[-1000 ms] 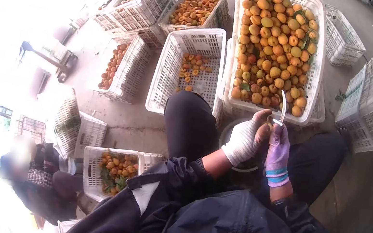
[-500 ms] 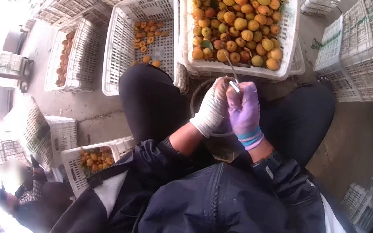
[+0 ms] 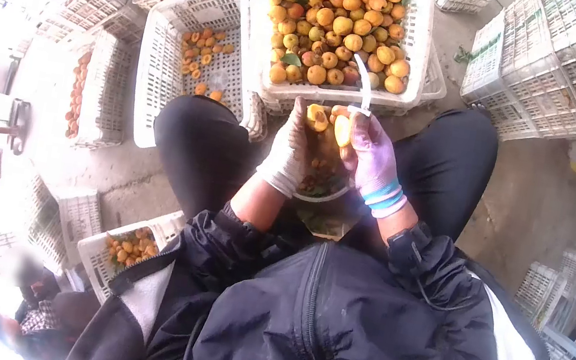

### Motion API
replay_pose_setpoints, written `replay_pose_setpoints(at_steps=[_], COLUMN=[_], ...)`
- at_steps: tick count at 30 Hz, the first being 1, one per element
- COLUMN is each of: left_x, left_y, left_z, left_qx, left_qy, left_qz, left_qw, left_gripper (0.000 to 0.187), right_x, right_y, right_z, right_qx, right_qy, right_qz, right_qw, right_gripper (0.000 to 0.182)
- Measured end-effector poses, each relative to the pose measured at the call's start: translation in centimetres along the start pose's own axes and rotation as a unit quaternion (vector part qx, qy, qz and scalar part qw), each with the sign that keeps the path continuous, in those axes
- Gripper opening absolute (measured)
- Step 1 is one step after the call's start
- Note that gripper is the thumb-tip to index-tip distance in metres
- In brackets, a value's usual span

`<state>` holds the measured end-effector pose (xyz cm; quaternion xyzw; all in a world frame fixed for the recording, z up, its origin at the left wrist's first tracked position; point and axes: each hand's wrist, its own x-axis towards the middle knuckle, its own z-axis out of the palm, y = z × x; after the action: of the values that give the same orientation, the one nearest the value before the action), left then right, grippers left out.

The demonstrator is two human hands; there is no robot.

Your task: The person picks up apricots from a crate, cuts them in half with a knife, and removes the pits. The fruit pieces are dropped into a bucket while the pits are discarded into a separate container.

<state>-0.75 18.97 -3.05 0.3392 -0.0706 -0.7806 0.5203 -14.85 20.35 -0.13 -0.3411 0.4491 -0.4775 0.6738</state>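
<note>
My left hand (image 3: 284, 155), in a white glove, grips one apricot half (image 3: 317, 118) whose cut face shows a dark middle. My right hand (image 3: 375, 160), in a purple glove with a blue cuff band, holds a small knife (image 3: 363, 83) with its blade pointing up and away. Between those same fingers is the other apricot half (image 3: 342, 131). The two hands are slightly apart, above a bucket (image 3: 315, 199) that holds reddish-brown and greenish bits. Just beyond them, a white crate (image 3: 419, 50) is full of whole apricots (image 3: 342, 26).
Left of the full crate, a white crate (image 3: 155, 68) holds some halved apricots (image 3: 207, 47). More crates of fruit stand farther left, with stacked crates (image 3: 546, 70) on the right. A small crate (image 3: 91, 254) of apricots is at lower left, near another person (image 3: 44, 315).
My hands have moved apart from being pressed together, and an apricot half now shows in each. The knife blade now stands more upright and shows broadside. The whole view has shifted slightly.
</note>
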Motion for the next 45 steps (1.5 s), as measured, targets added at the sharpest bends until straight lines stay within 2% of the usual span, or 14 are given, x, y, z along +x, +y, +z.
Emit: replay_pose_setpoints(at_steps=[2, 5, 7, 9, 13, 15, 19, 22, 25, 27, 28, 30, 37, 45], left_x=[0.5, 0.8, 0.0, 0.3, 0.0, -0.3, -0.9, -1.2, -0.6, 0.0, 0.0, 0.0, -0.7, -0.9], left_y=[-0.3, -0.9, -0.4, -0.1, 0.1, 0.0, -0.1, -0.3, -0.7, -0.6, -0.9, -1.5, -1.5, -1.4], left_z=[-0.5, -1.6, -0.5, -1.2, -0.6, -0.5, 0.5, 1.1, -0.1, -0.4, -0.2, 0.1, 0.9, 1.3], left_qx=[-0.015, -0.040, -0.041, -0.096, -0.068, -0.009, 0.059, 0.048, -0.004, 0.037, 0.038, 0.147, 0.237, 0.340], left_qy=[-0.033, -0.028, -0.007, -0.110, -0.078, -0.098, -0.060, -0.019, -0.111, -0.246, -0.244, -0.046, -0.046, -0.083], left_qz=[-0.016, -0.043, -0.068, -0.103, -0.093, -0.050, -0.038, -0.038, -0.068, -0.028, -0.031, 0.037, 0.081, 0.114], left_qw=[0.999, 0.998, 0.997, 0.984, 0.990, 0.994, 0.996, 0.998, 0.992, 0.968, 0.968, 0.987, 0.967, 0.930], left_gripper=[0.065, 0.066, 0.065, 0.065, 0.061, 0.060, 0.062, 0.057, 0.052, 0.049, 0.049, 0.048, 0.057, 0.066], right_x=[-0.2, 1.0, 0.7, 0.1, 3.0, 3.7, 4.1, 4.4, 4.6, 4.7, 4.7, 5.2, 4.6, 5.2], right_y=[-0.3, 1.6, 0.4, -1.1, -2.8, -3.7, -4.5, -4.1, -3.7, -3.6, -3.7, -3.7, -3.3, -4.7], right_z=[0.1, 0.4, 1.1, 1.3, 0.4, 0.3, 1.6, 1.6, 1.3, 1.2, 1.1, 0.9, 1.1, -0.4], right_qx=[-0.074, -0.328, -0.342, -0.104, 0.103, 0.237, 0.211, 0.168, 0.153, 0.140, 0.189, 0.291, 0.297, 0.313], right_qy=[-0.002, -0.026, -0.026, 0.014, 0.063, 0.046, 0.070, 0.038, 0.026, 0.050, 0.036, -0.002, 0.033, -0.001], right_qz=[0.005, -0.356, -0.334, -0.102, -0.146, -0.099, -0.071, -0.175, -0.165, -0.160, -0.143, -0.135, -0.074, -0.130], right_qw=[0.997, 0.875, 0.878, 0.989, 0.982, 0.965, 0.972, 0.969, 0.974, 0.976, 0.971, 0.947, 0.951, 0.941], right_gripper=[0.032, 0.031, 0.028, 0.027, 0.020, 0.010, 0.028, 0.031, 0.032, 0.034, 0.035, 0.043, 0.042, 0.045])
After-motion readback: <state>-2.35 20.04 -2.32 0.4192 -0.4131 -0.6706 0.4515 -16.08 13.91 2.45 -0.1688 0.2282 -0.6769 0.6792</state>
